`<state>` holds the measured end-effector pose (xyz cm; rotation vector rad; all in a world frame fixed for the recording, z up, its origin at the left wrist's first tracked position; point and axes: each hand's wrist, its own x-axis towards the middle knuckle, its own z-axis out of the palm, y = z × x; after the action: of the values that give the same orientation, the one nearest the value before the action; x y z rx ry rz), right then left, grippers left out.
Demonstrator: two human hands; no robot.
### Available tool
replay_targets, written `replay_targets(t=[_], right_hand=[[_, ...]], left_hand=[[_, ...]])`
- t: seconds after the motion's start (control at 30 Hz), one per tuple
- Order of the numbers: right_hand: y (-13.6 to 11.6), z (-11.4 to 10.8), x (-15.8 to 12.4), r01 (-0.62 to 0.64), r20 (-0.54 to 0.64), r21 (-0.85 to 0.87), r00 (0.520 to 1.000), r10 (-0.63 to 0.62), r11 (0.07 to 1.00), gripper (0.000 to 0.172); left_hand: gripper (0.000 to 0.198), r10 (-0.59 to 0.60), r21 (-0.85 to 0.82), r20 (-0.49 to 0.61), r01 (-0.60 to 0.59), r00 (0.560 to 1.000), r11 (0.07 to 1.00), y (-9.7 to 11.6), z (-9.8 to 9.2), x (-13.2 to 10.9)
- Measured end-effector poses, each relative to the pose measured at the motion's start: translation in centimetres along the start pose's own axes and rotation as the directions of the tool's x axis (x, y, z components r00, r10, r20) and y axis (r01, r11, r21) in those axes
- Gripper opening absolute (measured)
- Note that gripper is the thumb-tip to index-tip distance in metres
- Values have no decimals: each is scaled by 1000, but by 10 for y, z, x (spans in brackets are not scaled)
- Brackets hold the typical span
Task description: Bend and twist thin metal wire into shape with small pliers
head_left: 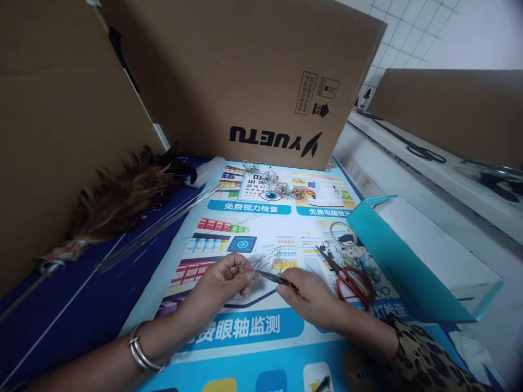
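Along the right side of the printed sheet (229, 362) I can see an open teal box (392, 261), its pale inside showing; a thin dark mark (466, 298) near its closer end is too small to make out. Red-handled scissors (342, 270) lie beside it. At the back stands a big cardboard box (245, 71), contents hidden, with tangled wire (281, 188) at its foot. Over the middle of the sheet, the left hand (231, 276) pinches a thin wire piece (255, 273) between thumb and fingers; the right hand (308, 294) is wrapped around pliers (274, 277), tips at that wire.
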<state>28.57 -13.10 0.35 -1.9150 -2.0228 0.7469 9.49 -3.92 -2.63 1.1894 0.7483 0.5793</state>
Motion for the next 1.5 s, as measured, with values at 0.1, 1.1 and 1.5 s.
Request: replay_targets(t=[0.1,1.1,1.5], right_hand=[[0,0,0,5,-7,6,1000,-5,1000,22],[4,4,1,50,6,-125,999,-49,991,25],[3,8,-1,31,-29,-126,999,-35,992,25]], left_hand=[[16,-7,4,3,7,1000,1000,0,-1,0],[12,16,44,57,-19,998,999,-2,-3,2],[13,-1,-27,89,3,996,1000,-1,-4,1]])
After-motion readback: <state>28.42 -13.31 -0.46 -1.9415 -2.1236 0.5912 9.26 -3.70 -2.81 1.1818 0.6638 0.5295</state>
